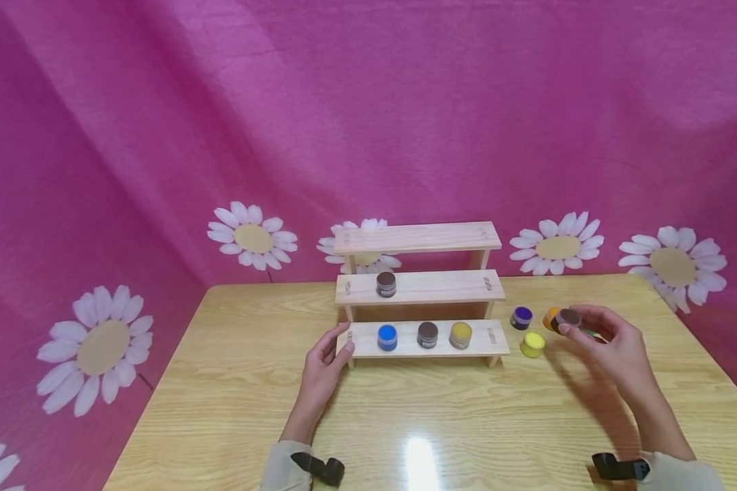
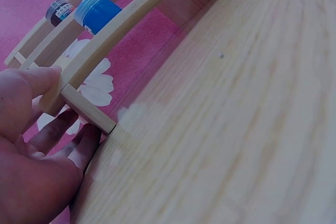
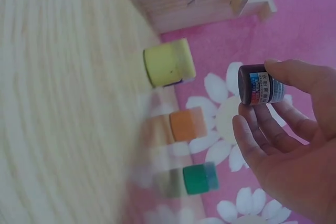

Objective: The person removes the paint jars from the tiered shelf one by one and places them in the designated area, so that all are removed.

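Observation:
Thumb and fingers of my right hand (image 1: 617, 348) pinch a small dark brown paint jar (image 3: 257, 85), raised over the right side of the table. My left hand (image 1: 321, 372) grips the left end of a three-step wooden display stand (image 1: 417, 237), thumb on the lowest step and fingers by its leg. On that step sit a blue paint jar (image 1: 387, 337), a dark brown one (image 1: 427, 335) and an ochre-yellow one (image 1: 460, 335). Another dark brown jar (image 1: 386, 284) stands at the left of the middle step.
Right of the stand, a purple jar (image 1: 521, 318), a bright yellow jar (image 1: 533, 344), an orange jar (image 3: 184, 125) and a green jar (image 3: 200, 179) stand on the wooden table (image 1: 252, 409). A pink cloth (image 1: 405, 123) with white daisies hangs behind the table.

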Demonstrator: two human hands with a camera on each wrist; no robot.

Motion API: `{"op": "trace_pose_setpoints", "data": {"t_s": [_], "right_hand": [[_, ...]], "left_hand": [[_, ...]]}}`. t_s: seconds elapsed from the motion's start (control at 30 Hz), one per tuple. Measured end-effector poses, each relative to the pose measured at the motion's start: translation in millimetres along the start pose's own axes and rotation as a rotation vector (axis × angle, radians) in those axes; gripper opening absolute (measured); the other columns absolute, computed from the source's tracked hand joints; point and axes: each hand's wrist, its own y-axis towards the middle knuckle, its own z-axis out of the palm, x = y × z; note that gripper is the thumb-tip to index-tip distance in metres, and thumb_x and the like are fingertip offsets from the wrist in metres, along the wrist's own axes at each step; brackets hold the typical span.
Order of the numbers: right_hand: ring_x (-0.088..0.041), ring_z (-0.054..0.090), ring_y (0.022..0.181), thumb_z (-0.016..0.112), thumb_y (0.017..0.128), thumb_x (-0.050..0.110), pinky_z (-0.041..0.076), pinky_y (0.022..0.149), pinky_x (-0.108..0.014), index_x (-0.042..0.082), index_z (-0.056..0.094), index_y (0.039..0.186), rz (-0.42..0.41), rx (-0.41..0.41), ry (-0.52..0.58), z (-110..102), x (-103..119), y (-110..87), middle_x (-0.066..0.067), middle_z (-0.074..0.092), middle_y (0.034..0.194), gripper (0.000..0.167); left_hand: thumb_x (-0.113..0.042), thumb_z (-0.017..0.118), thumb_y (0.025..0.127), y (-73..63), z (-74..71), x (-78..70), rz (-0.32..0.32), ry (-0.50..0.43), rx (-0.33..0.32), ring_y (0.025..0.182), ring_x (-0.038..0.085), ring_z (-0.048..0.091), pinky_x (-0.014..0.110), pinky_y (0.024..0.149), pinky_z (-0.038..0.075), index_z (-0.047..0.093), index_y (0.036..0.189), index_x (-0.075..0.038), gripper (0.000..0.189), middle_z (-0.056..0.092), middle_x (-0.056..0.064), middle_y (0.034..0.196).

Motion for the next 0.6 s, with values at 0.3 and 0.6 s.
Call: {"op": "trace_pose_setpoints", "data": {"t_s": [0.3,0.6], "right_hand": [[0.008,0.060,0.094,0.078,0.094,0.018,0.051,0.077,-0.008,-0.004,0.060,0.128,0.016,0.083,-0.100,-3,-18,-0.5,0.011,0.066,0.108,0.045],[0.012,0.058,0.085,0.078,0.094,0.020,0.052,0.072,-0.009,-0.008,0.060,0.128,0.077,0.126,-0.175,1,-33,-0.2,-0.022,0.067,0.115,0.048]], "left_hand": [[-0.013,0.066,0.101,0.1,-1.6,0.3,0.001,-0.004,-0.004,0.149,0.030,0.034,0.047,0.123,0.026,0.061,0.141,-0.006,0.040,0.048,0.016,0.155],[-0.013,0.067,0.101,0.4,-0.6,0.7,0.000,-0.004,-0.003,0.149,0.030,0.034,0.047,0.123,0.026,0.062,0.141,-0.006,0.040,0.047,0.016,0.155]]}}
